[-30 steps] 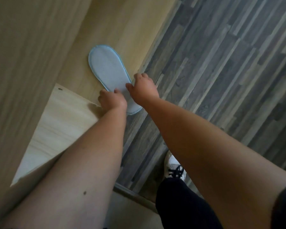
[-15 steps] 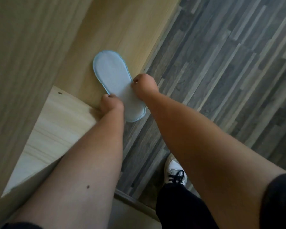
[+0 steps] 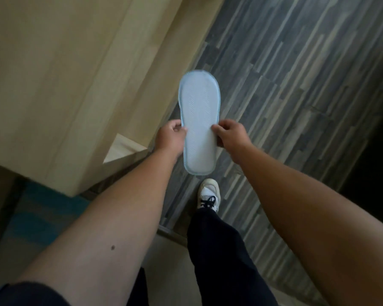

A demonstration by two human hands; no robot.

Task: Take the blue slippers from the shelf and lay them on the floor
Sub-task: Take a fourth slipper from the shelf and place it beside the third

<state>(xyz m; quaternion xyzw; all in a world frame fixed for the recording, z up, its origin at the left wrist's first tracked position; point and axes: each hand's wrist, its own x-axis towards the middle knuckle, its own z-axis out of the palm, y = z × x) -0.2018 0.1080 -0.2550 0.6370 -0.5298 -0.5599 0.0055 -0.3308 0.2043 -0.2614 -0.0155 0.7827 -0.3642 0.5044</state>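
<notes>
The blue slippers point(image 3: 199, 122) are held up in the air over the grey plank floor point(image 3: 296, 85), pale sole facing the camera (they look stacked flat, so only one sole shows). The left hand point(image 3: 170, 138) pinches the left edge near the middle, thumb on the sole. The right hand point(image 3: 230, 135) pinches the opposite edge the same way, fingers curled behind. The heel end points down toward a white sneaker point(image 3: 209, 193) with black laces, below which a dark trouser leg point(image 3: 219, 250) shows. To the left stands the light wooden shelf point(image 3: 64, 85), clear of the slippers.
</notes>
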